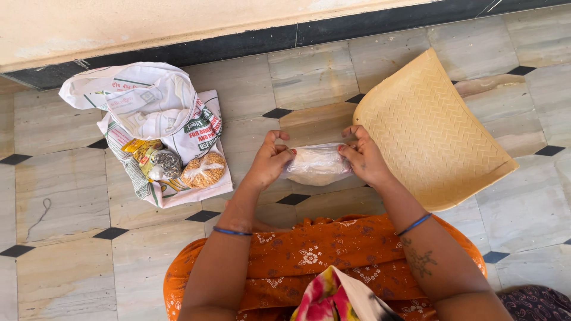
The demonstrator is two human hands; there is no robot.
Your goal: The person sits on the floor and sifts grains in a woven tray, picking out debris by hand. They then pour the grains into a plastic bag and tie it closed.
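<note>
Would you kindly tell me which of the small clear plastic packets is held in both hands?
The clear plastic packet of pale whitish contents, pinched between left hand and right hand; the others lie on the printed white sack.

Glossy clear plastic pouch (317, 164); woven matt tray (431, 134)

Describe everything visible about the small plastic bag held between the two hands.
The plastic bag is small, clear and thin, filled with something pale whitish that cannot be identified. It looks soft and bulging, lying roughly level above the tiled floor, in front of the person's lap. The left hand pinches its left end and the right hand grips its right end. It sits just left of the woven tan tray, without clearly touching it.
</note>
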